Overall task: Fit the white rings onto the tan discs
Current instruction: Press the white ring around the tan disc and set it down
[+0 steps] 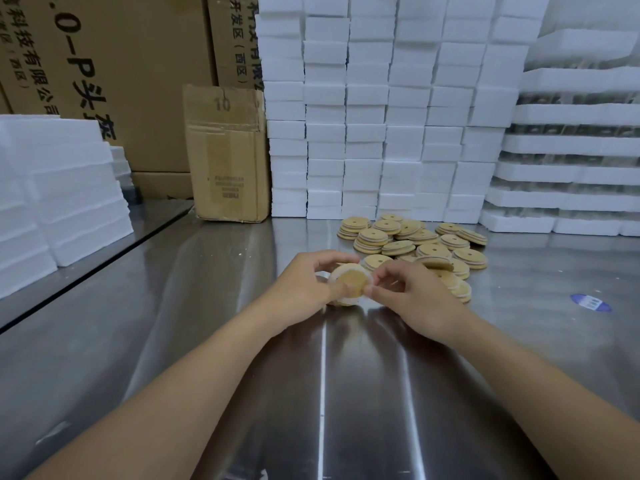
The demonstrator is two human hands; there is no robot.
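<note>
Both hands are meeting just above the steel table (329,375), right in front of the pile of tan discs (412,242). The left hand (301,287) is curling round 1 tan disc (349,281), thumb on its face and fingers behind, tilting it toward the camera. The right hand (408,292) is pinching the white ring (333,273) at the disc's right edge, thumb and forefinger pressed together on it. The ring is showing white along the left and lower rim. Whether it is seated all the way round, I cannot tell, because fingers are covering the right side.

Here is the danger as I am judging it. If the right hand is stretching 1 side too hard, the opposite side could be popping back off the rim. If the pinch is slipping, the ring may be snapping away across that slick steel. With the disc held only by its edges, a twist could be flipping it out of the left hand and into the pile close behind, knocking those loose stacks over.
</note>
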